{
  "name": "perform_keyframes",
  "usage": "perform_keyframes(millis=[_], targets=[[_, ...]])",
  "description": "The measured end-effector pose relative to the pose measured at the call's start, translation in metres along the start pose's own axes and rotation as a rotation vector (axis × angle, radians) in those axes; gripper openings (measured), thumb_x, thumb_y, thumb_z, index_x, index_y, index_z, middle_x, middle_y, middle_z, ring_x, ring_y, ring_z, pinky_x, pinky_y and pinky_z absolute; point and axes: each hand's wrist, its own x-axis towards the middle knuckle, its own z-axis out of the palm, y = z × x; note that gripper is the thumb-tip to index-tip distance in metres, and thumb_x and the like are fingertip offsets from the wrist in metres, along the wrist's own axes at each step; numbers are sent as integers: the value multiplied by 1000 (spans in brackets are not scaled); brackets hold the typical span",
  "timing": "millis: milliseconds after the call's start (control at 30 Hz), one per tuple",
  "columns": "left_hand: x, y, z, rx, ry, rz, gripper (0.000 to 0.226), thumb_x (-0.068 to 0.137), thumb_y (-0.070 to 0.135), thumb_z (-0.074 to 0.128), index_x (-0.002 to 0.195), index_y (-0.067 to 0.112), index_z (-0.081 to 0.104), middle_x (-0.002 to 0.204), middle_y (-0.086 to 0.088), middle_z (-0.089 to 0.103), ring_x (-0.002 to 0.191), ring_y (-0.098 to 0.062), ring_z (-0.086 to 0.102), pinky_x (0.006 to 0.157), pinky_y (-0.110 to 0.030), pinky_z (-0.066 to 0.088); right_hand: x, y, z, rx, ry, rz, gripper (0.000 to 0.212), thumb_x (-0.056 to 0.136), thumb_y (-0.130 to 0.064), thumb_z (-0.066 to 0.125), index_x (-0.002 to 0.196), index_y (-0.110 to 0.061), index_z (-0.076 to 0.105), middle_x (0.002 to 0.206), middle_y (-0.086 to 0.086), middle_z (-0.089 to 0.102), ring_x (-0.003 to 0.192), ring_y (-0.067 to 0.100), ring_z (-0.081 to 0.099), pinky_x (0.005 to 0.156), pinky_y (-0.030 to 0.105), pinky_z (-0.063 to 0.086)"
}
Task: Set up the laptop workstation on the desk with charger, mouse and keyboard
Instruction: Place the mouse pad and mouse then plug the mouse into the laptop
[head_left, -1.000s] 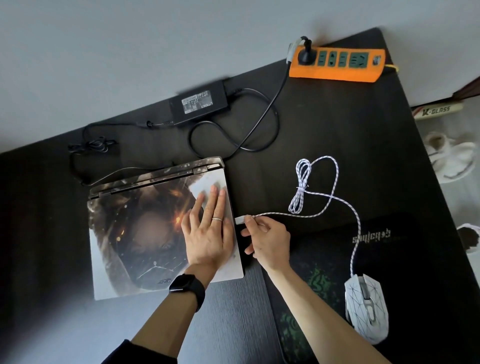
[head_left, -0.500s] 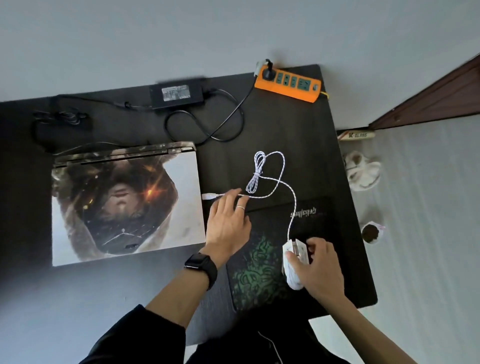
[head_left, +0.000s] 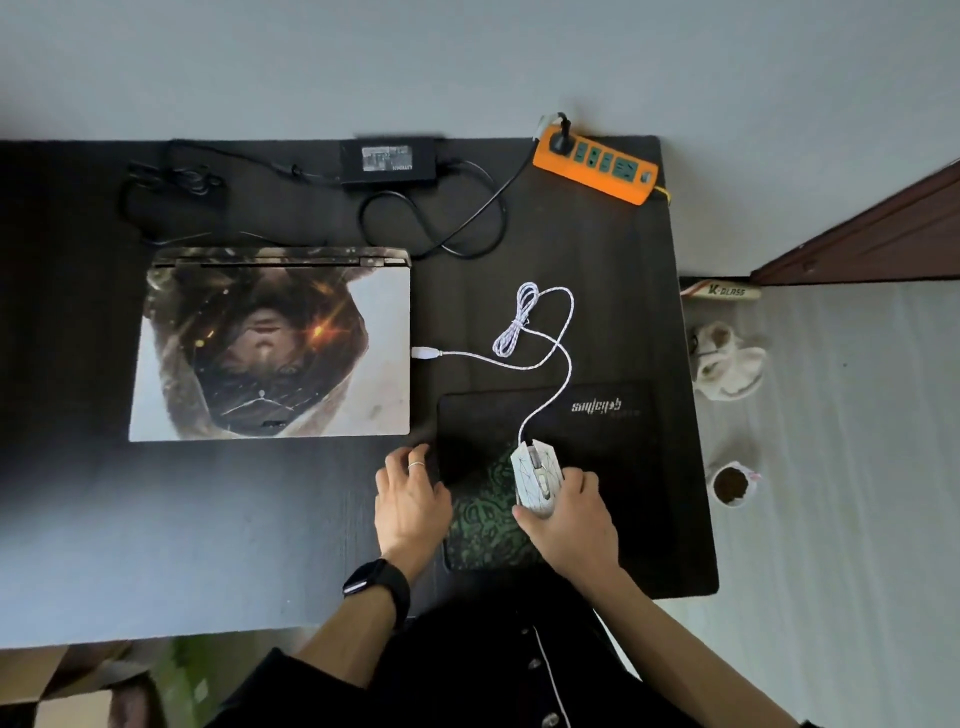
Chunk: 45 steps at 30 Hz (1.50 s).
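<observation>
Nearest to us, our right hand (head_left: 571, 525) curls over the rear of the white faceted mouse (head_left: 537, 475), with the thumb on its left flank and the fingers on its right. The front of the mouse pokes out ahead of the knuckles. The mouse sits on the black and green fabric mouse pad (head_left: 613, 441), near the pad's middle. Our left hand (head_left: 410, 493), a ring on one finger, rests palm-down on the dark bench (head_left: 208, 519) just beside the pad's left edge, fingers loosely bent and holding nothing.

From the mouse's nose the white braided cable (head_left: 511, 332) runs away from us, passes a bundled loop and bends left to a white USB plug (head_left: 423, 353). The plug meets the right edge of the closed laptop (head_left: 270, 348), whose lid is covered by a printed picture; we cannot tell how deep the plug sits.

Farther back lie the black rectangular charger brick (head_left: 387, 161) and, to its right, the orange plastic power strip (head_left: 595, 166) with a black plug in it.
</observation>
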Motion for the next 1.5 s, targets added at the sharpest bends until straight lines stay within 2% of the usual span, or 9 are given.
perform_keyframes(millis=[300,433,533,633,733,867,967,1300,1500], targets=[[-36,19,21,-135,-68,-143,79,90,27,60,157,22,19,138,-6,34,122,-32,41,99,-42,43,4,2,0,99,44,88,79,70,-60,75,116,-5,41,115,9,48,89,29,62,71,37,52],[-46,28,28,-151,-82,-197,84,89,31,62,158,23,15,143,-5,28,128,-32,34,101,-44,42,2,16,-3,154,-46,58,92,67,-72,74,122,-6,40,118,6,43,96,27,58,71,34,45],[-50,28,30,-164,-71,-208,82,89,29,63,157,20,18,145,-6,28,130,-33,32,104,-43,39,-2,33,-12,235,-26,48,90,73,-78,62,129,-10,44,127,5,45,111,26,55,84,37,48],[-51,33,31,-249,-27,-269,79,87,25,63,155,16,24,145,-10,31,130,-34,32,107,-43,35,4,66,-30,240,137,165,70,87,-57,63,137,-11,45,142,13,44,129,33,44,101,44,44],[-52,38,32,-325,0,-322,78,85,23,64,154,20,29,144,-11,33,132,-35,32,109,-43,33,17,104,-50,250,111,268,67,90,-39,67,143,-8,39,146,17,42,135,37,41,109,47,38],[-46,32,32,-408,17,-347,76,81,22,66,151,23,37,139,-14,43,132,-32,37,111,-40,35,28,127,-65,330,-26,249,48,96,-35,63,134,-7,51,129,12,62,117,32,59,94,36,45],[-45,31,33,-438,7,-351,76,79,20,69,150,23,40,136,-12,45,129,-30,44,112,-37,37,31,131,-72,233,-108,197,43,103,-35,52,135,-7,53,126,10,64,117,30,58,91,34,43],[-55,42,45,-369,-8,-317,82,82,21,69,154,22,30,137,-8,36,128,-31,35,111,-38,33,26,140,-73,258,-60,225,38,102,-30,54,131,-6,56,125,12,65,115,32,60,90,35,46],[-55,45,46,-342,-27,-297,84,83,22,70,155,20,27,140,-9,34,128,-32,32,111,-37,29,23,142,-73,201,-31,221,35,103,-33,51,128,-8,58,117,9,67,107,27,62,80,30,38]])
